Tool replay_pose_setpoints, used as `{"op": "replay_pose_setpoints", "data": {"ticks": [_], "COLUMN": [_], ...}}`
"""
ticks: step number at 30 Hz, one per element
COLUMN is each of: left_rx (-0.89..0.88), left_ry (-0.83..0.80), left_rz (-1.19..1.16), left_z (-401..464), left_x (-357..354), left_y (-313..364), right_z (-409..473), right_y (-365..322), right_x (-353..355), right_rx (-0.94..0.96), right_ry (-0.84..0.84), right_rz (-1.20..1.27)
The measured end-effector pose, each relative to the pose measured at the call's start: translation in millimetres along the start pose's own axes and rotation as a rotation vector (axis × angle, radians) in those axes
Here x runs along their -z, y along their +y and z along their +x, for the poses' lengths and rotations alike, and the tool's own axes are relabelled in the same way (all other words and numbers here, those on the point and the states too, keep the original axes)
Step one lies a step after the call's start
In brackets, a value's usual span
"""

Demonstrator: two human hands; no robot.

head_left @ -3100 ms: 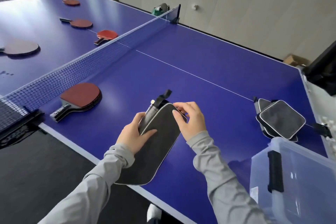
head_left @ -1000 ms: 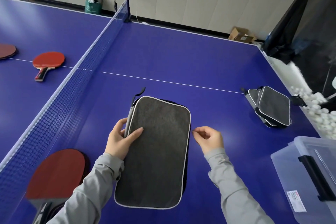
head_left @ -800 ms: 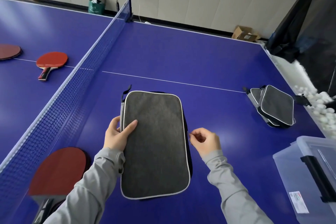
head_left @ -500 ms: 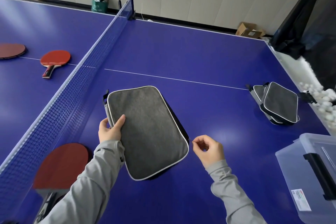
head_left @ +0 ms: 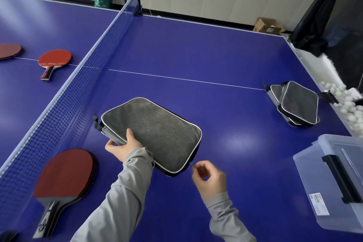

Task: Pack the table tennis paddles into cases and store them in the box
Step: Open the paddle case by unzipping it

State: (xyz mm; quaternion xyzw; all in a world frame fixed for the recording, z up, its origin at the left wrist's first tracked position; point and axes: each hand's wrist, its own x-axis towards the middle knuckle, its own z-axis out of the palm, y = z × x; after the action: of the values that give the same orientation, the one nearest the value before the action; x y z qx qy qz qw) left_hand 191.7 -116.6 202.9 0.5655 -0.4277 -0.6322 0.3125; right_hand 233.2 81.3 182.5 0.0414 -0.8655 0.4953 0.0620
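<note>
Spanning the whole view, blue tabletop (head_left: 196, 49) with net (head_left: 82, 76) on left. Clear plastic box (head_left: 334, 179) at right edge, lid on, contents not visible. Grey case (head_left: 153, 131) lies flat mid-tabletop, long axis running far-left to near-right. Stack of cases (head_left: 296, 104) far right. Red paddles (head_left: 64, 175) near left, one more (head_left: 54, 60) past net. Left hand (head_left: 122, 148) fingers grip case's left edge. Right hand (head_left: 209, 178) fingers pinched together just beside case's near corner; zipper pull too small to tell.
</note>
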Motion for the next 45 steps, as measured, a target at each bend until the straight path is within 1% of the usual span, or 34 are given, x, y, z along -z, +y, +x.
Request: {"op": "replay_pose_setpoints", "data": {"ticks": [4,9,15,18,19,20,21,23,24,25,26,27,30,32,34,37,40,41,43,45], "left_rx": [0.042,0.167,0.176,0.143,0.108,0.064,0.02,-0.034,-0.037,-0.029,-0.017,-0.002,0.056,0.08,0.084,0.026,-0.112,-0.146,-0.141,-0.013], "left_ry": [0.061,0.122,0.083,0.01,-0.025,-0.066,-0.114,-0.246,-0.326,-0.408,-0.491,-0.57,-0.736,-0.802,-0.828,-0.793,-0.744,-0.772,-0.918,-1.077], "left_rz": [-0.028,-0.009,0.002,0.032,0.056,0.085,0.114,0.165,0.18,0.188,0.196,0.203,0.224,0.224,0.225,0.31,0.48,0.517,0.521,0.501], "left_z": [-8,-20,-28,-25,-22,-19,-15,-9,-6,-4,-2,-2,-5,-7,-11,-20,-36,-47,-72,-95], "left_x": [-5,-7,-7,-2,1,4,7,15,19,23,27,29,30,28,25,17,9,8,6,3], "left_y": [-7,-16,-24,-29,-30,-32,-33,-36,-38,-39,-41,-42,-45,-47,-49,-52,-54,-53,-52,-51], "right_z": [-26,-34,-34,-36,-36,-33,-28,-10,1,12,22,30,41,37,30,23,17,14,7,0], "right_y": [-8,-15,-12,-6,-3,0,5,18,23,27,31,35,38,36,35,34,27,24,20,18], "right_x": [-12,-20,-19,-10,-3,5,14,32,41,48,55,59,64,62,59,59,57,56,50,45], "right_rx": [-0.014,-0.029,-0.007,0.011,0.024,0.023,0.001,-0.1,-0.163,-0.229,-0.296,-0.367,-0.549,-0.588,-0.567,-0.475,-0.344,-0.296,-0.214,-0.177], "right_ry": [-0.042,-0.001,-0.028,-0.097,-0.087,-0.038,0.046,0.21,0.244,0.239,0.195,0.116,-0.223,-0.401,-0.449,-0.353,-0.249,-0.212,-0.168,-0.168], "right_rz": [0.046,0.086,0.092,0.097,0.106,0.118,0.128,0.172,0.209,0.242,0.274,0.316,0.503,0.643,0.706,0.576,0.386,0.299,0.119,0.026]}}
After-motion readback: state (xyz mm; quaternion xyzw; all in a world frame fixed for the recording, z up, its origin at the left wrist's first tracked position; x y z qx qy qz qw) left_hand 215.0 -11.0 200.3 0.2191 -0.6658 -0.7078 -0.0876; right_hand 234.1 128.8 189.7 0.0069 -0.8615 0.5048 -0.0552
